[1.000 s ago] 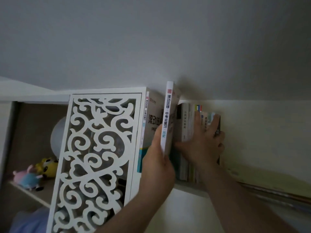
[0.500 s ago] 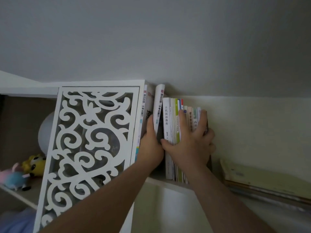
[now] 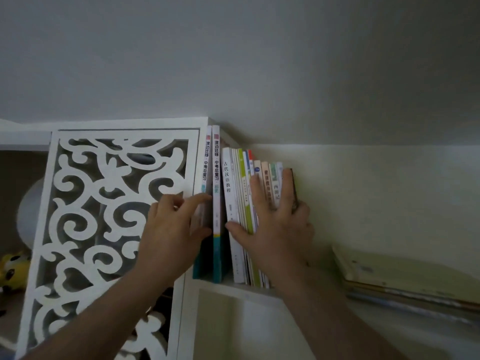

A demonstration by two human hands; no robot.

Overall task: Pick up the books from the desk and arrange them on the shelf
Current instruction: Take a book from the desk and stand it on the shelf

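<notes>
Two tall white-and-teal books (image 3: 216,178) stand upright at the left end of the white shelf (image 3: 233,291), against the cabinet's side. To their right stands a row of thinner books (image 3: 242,178). My left hand (image 3: 174,229) rests its fingertips on the lower spines of the two tall books, fingers apart and holding nothing. My right hand (image 3: 279,227) is spread over the row's spines, thumb on the white book and outer fingers hooked round the dark book at the right end.
A white carved lattice panel (image 3: 104,203) fronts the cabinet on the left. Behind it are a pale round object (image 3: 30,211) and a yellow plush toy (image 3: 13,271). A flat stack of books (image 3: 402,284) lies on the shelf to the right. The ceiling is close above.
The tall book that my left hand held tilted has gone fully into the gap and stands upright. My left hand has let go and presses on the spines. My right hand still holds the row.
</notes>
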